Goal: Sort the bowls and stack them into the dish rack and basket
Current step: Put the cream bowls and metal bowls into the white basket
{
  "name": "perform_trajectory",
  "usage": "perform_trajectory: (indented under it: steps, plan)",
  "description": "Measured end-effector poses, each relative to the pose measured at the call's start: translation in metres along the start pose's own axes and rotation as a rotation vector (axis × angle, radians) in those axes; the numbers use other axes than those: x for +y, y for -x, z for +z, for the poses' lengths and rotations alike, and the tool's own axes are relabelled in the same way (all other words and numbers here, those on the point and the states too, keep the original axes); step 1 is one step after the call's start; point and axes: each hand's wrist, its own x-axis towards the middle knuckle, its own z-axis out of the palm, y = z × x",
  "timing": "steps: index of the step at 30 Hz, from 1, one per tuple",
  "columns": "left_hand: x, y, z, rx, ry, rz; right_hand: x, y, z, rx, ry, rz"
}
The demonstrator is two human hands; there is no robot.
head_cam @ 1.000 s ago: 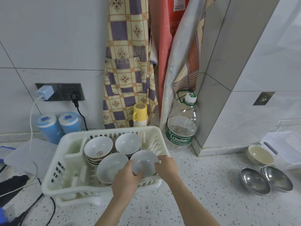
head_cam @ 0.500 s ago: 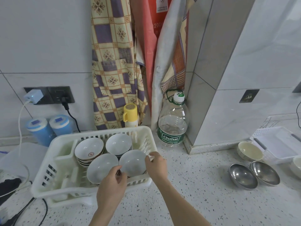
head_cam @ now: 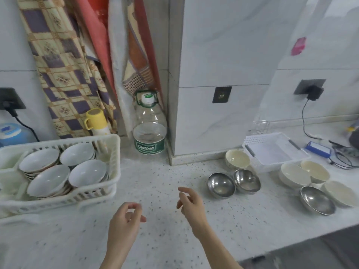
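both the left hand (head_cam: pixel 126 218) and right hand (head_cam: pixel 189 202) hover empty, fingers loosely curled, over the tabletop (head_cam: pixel 155 181) between the full dish rack (head_cam: pixel 114 152) and loose bowls by the basket (head_cam: pixel 275 148). the touching steel bowls (head_cam: pixel 234 184) look slick, so a hasty grab may knock them clattering

One readable brand in view

The clear plastic water bottle (head_cam: pixel 149 127) standing against the foot of the tiled pillar (head_cam: pixel 175 94) wears a green band label (head_cam: pixel 148 147) round its base, and on it white letters spell "Cestbon". A line of finer print under that word is too small to read. A pink sticker (head_cam: pixel 298 46), up the wall well to the right of the bottle, is too blurred to show any writing.
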Motion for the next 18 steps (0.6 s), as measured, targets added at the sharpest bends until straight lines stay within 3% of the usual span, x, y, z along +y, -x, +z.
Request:
perform_trajectory:
  steps: [9, 18]
  plan:
    - [0.024, 0.094, 0.171, -0.313, 0.182, -0.265, 0.037, 0.037, -0.204, 0.313, -0.061, 0.1]
    - [0.05, 0.105, 0.267, -0.475, 0.098, -0.289, 0.039, 0.018, -0.282, 0.378, -0.133, 0.178]
